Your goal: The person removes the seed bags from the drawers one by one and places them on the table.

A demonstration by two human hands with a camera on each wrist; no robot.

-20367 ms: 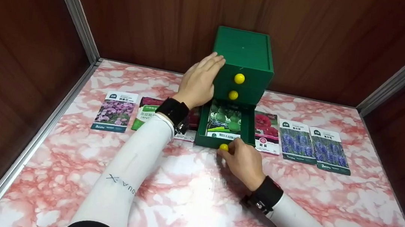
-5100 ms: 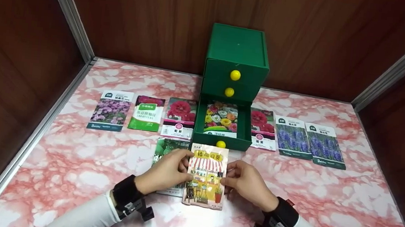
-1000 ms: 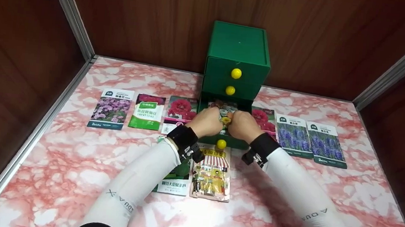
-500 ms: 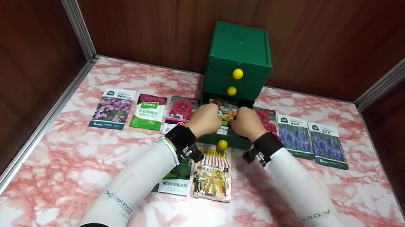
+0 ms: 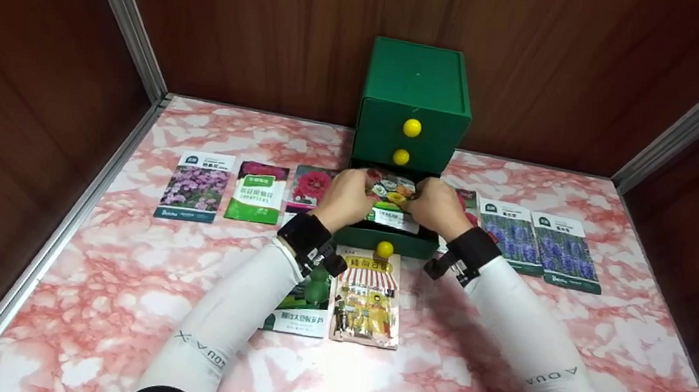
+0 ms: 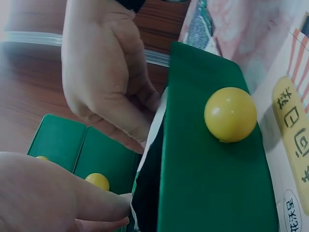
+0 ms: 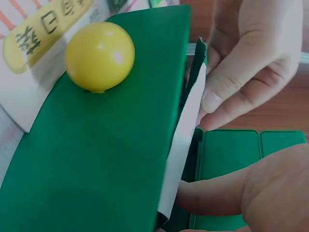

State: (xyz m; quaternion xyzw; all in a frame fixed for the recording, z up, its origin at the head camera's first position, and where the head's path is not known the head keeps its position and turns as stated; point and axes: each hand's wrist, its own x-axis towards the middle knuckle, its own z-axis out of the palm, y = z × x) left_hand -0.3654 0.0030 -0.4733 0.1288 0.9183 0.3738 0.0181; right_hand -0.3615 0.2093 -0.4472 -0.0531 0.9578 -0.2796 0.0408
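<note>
My left hand [image 5: 345,200] and right hand [image 5: 438,208] pinch opposite side edges of a seed packet [image 5: 394,219] printed with multicoloured flowers. The packet is raised within the pulled-out bottom drawer [image 5: 361,239] of a green cabinet [image 5: 419,77]. In both wrist views, its lower edge stands close behind the drawer front [image 6: 207,179], which has a yellow knob [image 7: 100,57]. The packet's sides are hidden by my fingers. In front of the drawer lie a sunflower seed packet [image 5: 367,302] with a striped awning and a green gourd packet [image 5: 304,318], part covered by my left wrist.
Purple-flower [image 5: 194,189] and impatiens [image 5: 257,196] packets lie left of the cabinet, with a red-flower packet [image 5: 311,189] beside it. Another red-flower packet [image 5: 467,202] and two lavender-coloured flower packets [image 5: 510,232] lie right. Wooden walls [image 5: 263,31] enclose the marbled table [image 5: 87,279].
Earlier the sunflower packet was set down beside the gourd packet. Over the last second both hands have lifted the multicoloured-flower packet from the drawer floor, and its lower label now shows above the drawer front.
</note>
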